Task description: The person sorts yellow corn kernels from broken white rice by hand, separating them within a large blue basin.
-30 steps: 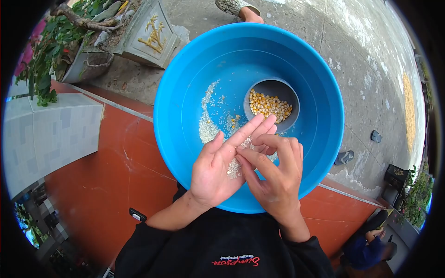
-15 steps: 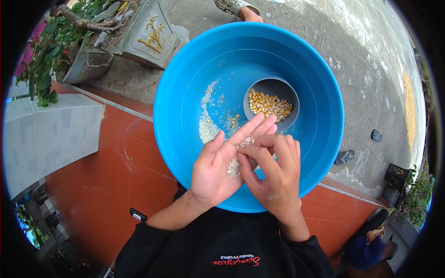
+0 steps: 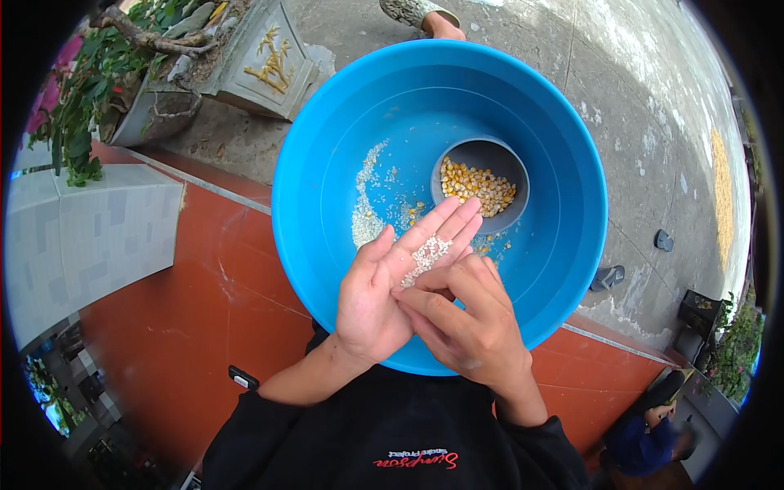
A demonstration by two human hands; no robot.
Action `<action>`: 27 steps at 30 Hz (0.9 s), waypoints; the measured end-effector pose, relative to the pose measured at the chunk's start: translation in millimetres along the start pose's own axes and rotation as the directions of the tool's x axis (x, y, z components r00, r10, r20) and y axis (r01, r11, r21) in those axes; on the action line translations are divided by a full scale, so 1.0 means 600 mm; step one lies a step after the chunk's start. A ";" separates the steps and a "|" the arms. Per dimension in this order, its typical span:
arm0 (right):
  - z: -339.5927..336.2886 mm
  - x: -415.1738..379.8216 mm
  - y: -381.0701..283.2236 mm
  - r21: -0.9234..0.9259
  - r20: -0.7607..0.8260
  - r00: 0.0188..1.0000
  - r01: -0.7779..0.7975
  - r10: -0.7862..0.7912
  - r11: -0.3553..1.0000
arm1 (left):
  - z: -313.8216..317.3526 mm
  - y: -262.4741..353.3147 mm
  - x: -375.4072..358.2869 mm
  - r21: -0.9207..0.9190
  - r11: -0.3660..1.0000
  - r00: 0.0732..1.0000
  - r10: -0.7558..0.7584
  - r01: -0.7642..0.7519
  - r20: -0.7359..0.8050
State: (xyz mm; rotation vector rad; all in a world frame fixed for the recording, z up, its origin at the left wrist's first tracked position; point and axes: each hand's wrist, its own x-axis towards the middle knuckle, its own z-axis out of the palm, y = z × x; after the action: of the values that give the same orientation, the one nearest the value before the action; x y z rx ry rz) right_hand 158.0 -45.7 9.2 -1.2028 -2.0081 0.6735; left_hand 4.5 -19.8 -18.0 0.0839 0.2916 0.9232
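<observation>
My left hand (image 3: 376, 298) is open, palm up, its fingers stretched out flat. A small heap of white broken grains (image 3: 426, 260) lies on the palm and fingers. My right hand (image 3: 469, 318) is closed in a pinch, thumb and fingertips touching the left palm beside the heap; what is between the fingertips is too small to make out. Both hands are over the near side of a large blue basin (image 3: 318, 147). Beyond the left fingertips, a grey bowl (image 3: 510, 219) of yellow and white corn kernels (image 3: 482, 186) stands inside the basin.
More white grains (image 3: 365, 220) lie along the basin's left floor, with loose kernels near the bowl. A person's foot (image 3: 443, 27) is behind the basin. A planter (image 3: 265, 65) stands upper left, sandals (image 3: 607, 278) lie right, and another person (image 3: 641, 441) is lower right.
My right hand's fingertips have moved left and down across the left palm, uncovering more of the grains there. My left hand has barely moved.
</observation>
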 end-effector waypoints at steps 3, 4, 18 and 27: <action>-0.002 0.001 0.003 -0.032 0.025 1.000 0.015 -0.014 0.999 | -0.002 0.000 0.000 -0.023 1.000 1.000 0.002 -0.002 -0.015; -0.002 0.001 0.003 -0.037 0.038 0.999 0.019 -0.017 0.999 | -0.003 0.000 0.001 -0.036 0.999 1.000 0.006 -0.007 -0.020; -0.032 0.007 0.018 -0.071 -0.379 0.895 -0.282 0.236 0.957 | -0.003 0.001 -0.002 -0.141 0.988 0.985 0.036 -0.060 -0.168; -0.039 0.006 0.024 0.030 -0.409 0.848 -0.357 0.338 0.934 | 0.017 0.033 -0.028 0.471 0.882 0.940 0.167 -0.008 -0.297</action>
State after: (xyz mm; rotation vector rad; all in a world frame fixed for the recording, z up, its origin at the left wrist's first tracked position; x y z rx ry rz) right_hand 182.7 -34.2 14.3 -1.6108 -1.4774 0.4904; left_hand -17.4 -20.3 -0.7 0.3914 0.8294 0.9415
